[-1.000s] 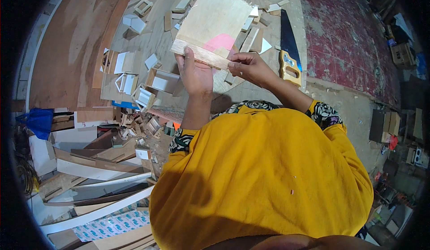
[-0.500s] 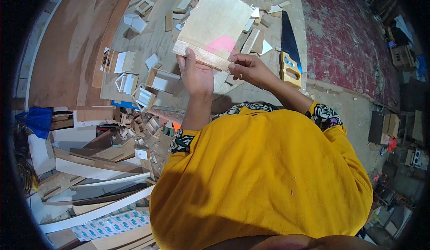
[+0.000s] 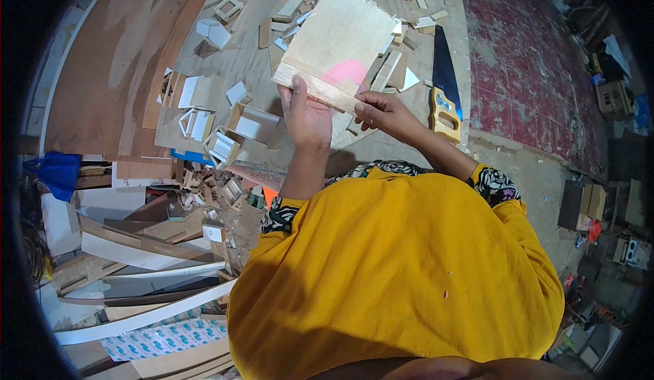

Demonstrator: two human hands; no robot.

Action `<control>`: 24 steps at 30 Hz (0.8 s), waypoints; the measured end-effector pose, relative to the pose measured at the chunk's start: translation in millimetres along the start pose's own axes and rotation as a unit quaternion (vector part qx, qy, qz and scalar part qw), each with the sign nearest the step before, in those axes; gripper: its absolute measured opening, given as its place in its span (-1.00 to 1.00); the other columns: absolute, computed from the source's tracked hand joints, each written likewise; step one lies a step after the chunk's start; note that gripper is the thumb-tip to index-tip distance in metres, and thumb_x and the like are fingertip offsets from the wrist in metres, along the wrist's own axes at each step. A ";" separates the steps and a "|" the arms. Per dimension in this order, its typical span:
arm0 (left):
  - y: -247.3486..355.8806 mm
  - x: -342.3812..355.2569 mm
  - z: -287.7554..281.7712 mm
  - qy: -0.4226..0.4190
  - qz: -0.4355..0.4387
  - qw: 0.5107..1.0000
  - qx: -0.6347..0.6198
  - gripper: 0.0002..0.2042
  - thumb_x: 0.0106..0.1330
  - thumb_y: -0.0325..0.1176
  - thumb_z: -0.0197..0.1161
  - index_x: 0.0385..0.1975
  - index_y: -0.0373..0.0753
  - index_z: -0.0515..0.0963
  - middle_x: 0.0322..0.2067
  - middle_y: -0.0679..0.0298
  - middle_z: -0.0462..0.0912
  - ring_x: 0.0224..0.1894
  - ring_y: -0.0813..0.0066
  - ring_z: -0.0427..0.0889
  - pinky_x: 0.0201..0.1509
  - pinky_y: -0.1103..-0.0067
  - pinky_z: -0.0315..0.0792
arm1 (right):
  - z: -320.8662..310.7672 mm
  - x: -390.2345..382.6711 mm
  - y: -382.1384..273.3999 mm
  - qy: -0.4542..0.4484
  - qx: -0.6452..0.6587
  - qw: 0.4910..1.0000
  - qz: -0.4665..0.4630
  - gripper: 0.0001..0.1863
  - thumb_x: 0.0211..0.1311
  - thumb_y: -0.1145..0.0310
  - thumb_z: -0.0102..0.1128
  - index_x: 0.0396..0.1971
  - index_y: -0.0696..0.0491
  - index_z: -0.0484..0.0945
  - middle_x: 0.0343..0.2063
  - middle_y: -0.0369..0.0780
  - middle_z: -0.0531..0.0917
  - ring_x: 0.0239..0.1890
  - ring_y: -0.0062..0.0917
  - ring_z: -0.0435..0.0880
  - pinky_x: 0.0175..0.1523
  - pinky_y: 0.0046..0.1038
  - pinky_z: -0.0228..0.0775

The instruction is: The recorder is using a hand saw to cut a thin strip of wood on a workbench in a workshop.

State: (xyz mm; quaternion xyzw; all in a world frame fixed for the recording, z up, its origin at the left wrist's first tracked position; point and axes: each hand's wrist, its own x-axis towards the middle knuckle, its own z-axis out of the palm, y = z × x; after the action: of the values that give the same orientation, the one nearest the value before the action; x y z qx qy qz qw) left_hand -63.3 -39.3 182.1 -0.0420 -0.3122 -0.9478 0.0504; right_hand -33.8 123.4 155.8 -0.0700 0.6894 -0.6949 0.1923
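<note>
A pale plywood piece with a frayed far edge and a pink patch is held up over the cluttered work table. Along its near edge lies a narrow wood strip. My left hand is closed on the piece from below, its thumb pressing on the strip. At the strip's right end, my right hand pinches the corner between thumb and fingers. A handsaw with a yellow handle and dark blade rests on the table, right of my right hand.
Small wooden box frames with white panels stand left of my hands. Wood offcuts are scattered across the table. A brown wooden sheet lies at the far left. Stacked boards fill the floor at lower left.
The whole view has shifted slightly, so hands, plywood and table sit a little further right in the picture. Both hands keep the same hold on the piece.
</note>
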 end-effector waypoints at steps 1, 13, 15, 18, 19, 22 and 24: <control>0.4 -0.4 1.2 0.002 -0.001 1.000 0.000 -0.58 0.34 -0.43 -0.04 0.18 -0.21 0.11 0.11 0.12 0.29 0.16 0.28 0.31 0.21 0.30 0.24 | -0.2 0.6 1.1 0.002 -0.008 1.000 0.002 -0.71 0.30 0.21 -0.01 -0.19 0.12 0.50 -0.46 -0.34 0.53 -0.41 -0.71 0.49 -0.25 -0.62 0.39; -2.9 1.9 -5.8 -0.001 -0.005 1.000 0.007 -0.57 0.35 -0.40 -0.08 0.20 -0.20 0.07 0.13 0.11 0.26 0.17 0.22 0.29 0.22 0.22 0.23 | 4.0 -0.9 -0.6 0.019 -0.008 0.999 -0.038 -0.75 0.28 0.27 -0.01 -0.24 0.14 0.50 -0.53 -0.29 0.54 -0.48 -0.66 0.54 -0.35 -0.61 0.43; -3.4 2.2 -4.7 -0.001 -0.008 1.000 0.011 -0.58 0.36 -0.40 -0.08 0.20 -0.20 0.07 0.13 0.11 0.26 0.18 0.21 0.29 0.22 0.21 0.23 | 3.5 0.8 4.3 0.023 -0.001 0.999 -0.042 -0.75 0.28 0.27 -0.02 -0.24 0.14 0.50 -0.52 -0.28 0.54 -0.48 -0.66 0.54 -0.35 -0.61 0.43; -1.8 0.5 -3.0 0.003 -0.008 1.000 0.007 -0.58 0.36 -0.40 -0.10 0.20 -0.21 0.07 0.13 0.09 0.26 0.17 0.20 0.30 0.21 0.21 0.25 | 4.5 0.0 1.7 0.026 0.003 0.999 -0.037 -0.75 0.28 0.28 -0.02 -0.24 0.15 0.50 -0.52 -0.28 0.54 -0.47 -0.66 0.53 -0.34 -0.60 0.44; -1.5 0.7 -1.3 -0.006 -0.004 1.000 0.021 -0.60 0.37 -0.35 -0.09 0.18 -0.22 0.08 0.11 0.11 0.27 0.16 0.24 0.31 0.20 0.26 0.24 | 3.7 0.2 1.0 0.028 0.001 0.999 -0.028 -0.75 0.28 0.28 -0.01 -0.24 0.15 0.51 -0.51 -0.28 0.54 -0.46 -0.66 0.53 -0.34 -0.60 0.45; -0.6 0.9 -1.7 -0.020 -0.006 0.999 0.036 -0.60 0.38 -0.29 -0.08 0.16 -0.22 0.08 0.10 0.12 0.27 0.15 0.27 0.30 0.19 0.31 0.24 | 2.0 4.1 5.6 0.020 0.042 0.999 -0.029 -0.76 0.26 0.28 0.03 -0.24 0.15 0.52 -0.50 -0.30 0.54 -0.45 -0.66 0.53 -0.34 -0.60 0.45; -0.9 0.4 -1.6 -0.025 -0.011 0.999 0.036 -0.58 0.38 -0.29 -0.08 0.17 -0.22 0.07 0.10 0.12 0.27 0.16 0.26 0.30 0.19 0.30 0.25 | 1.2 3.5 4.1 0.020 0.054 0.998 -0.018 -0.76 0.25 0.28 0.05 -0.25 0.15 0.52 -0.50 -0.31 0.54 -0.45 -0.66 0.52 -0.33 -0.60 0.45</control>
State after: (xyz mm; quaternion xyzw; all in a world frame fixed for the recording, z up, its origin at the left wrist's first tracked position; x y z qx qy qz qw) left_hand -63.8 -39.6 180.4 -0.0607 -0.3477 -0.9351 0.0335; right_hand -35.9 121.0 151.3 -0.0580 0.6531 -0.7359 0.1689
